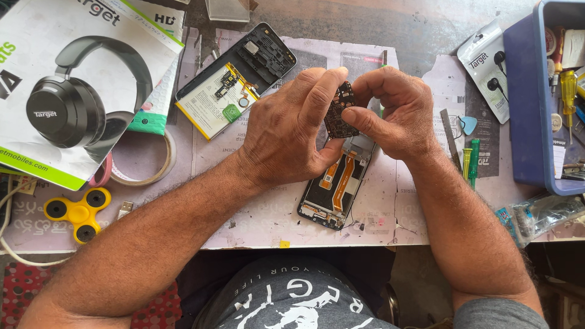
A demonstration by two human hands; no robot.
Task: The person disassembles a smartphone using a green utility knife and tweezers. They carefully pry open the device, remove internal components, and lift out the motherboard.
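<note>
circuit board half hidden by hands

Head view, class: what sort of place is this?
Probably a phone repair bench: both hands hold a small circuit board, an opened phone lies below, and screwdrivers sit in a blue tray.

bare hairy forearms, grey short sleeve, grey white-printed shirt

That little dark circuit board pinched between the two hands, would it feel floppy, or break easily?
The circuit board probably feels stiff and very light: it is thin and small, pinched by fingertips of the left hand and right hand alone. It looks fragile, since tiny parts stud its face. Being flat, it likely would not roll if dropped onto the open phone below.
</note>
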